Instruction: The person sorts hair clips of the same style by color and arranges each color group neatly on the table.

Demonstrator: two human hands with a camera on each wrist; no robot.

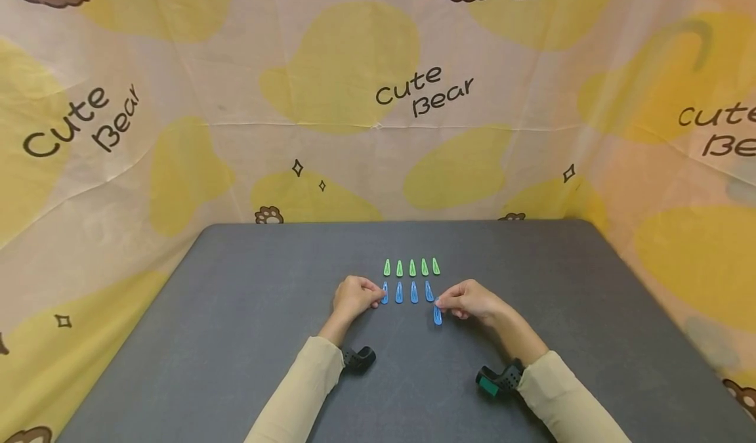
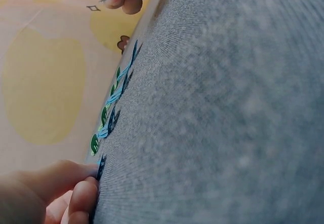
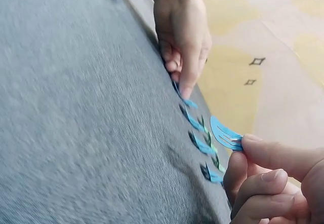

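Observation:
Between thumb and fingertips, my right hand [image 1: 474, 300] pinches a blue snap hair clip [image 3: 226, 135], raised above the table in the right wrist view. My left hand [image 1: 356, 296] has its thumb and index finger on the leftmost blue hair clip [image 1: 385, 293], at the end of a row; the fingertips cover part of it. More blue hair clips [image 1: 414, 292] stand side by side in that row, between my two hands. Just behind them runs a row of small green hair clips [image 1: 412, 268], lying roughly parallel to it.
A dark grey table [image 1: 236, 298] carries both rows near its far side. Behind it hangs a cream and yellow printed cloth [image 1: 354, 69] with bear lettering. Each wrist wears a dark strap mount, the right mount [image 1: 499, 379] bearing a green patch.

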